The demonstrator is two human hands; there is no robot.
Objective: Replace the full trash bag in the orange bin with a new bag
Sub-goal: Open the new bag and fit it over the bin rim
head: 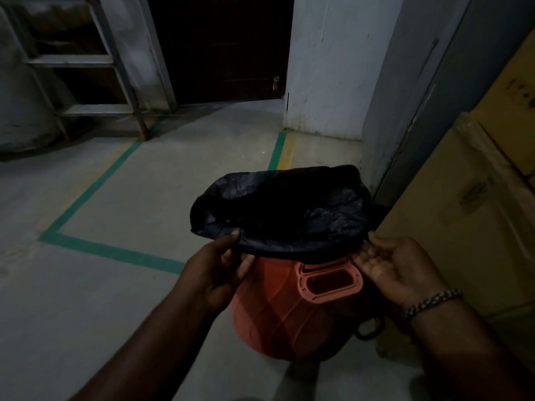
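An orange bin (278, 308) stands on the floor right below me, with an open handle loop on its near side. A black trash bag (278, 209) lines it, its mouth spread wide and folded over the rim. My left hand (220, 270) pinches the bag's near-left edge between thumb and fingers. At the near-right edge my right hand (393, 267), palm up and wearing a beaded bracelet, has its fingertips on the bag's rim. The inside of the bag is too dark to see.
Cardboard boxes (474, 198) are stacked close on the right, touching the bin's side. A grey door frame (405, 111) and white wall stand behind. Green tape lines (110, 250) mark the concrete floor. A metal rack (86, 82) stands far left.
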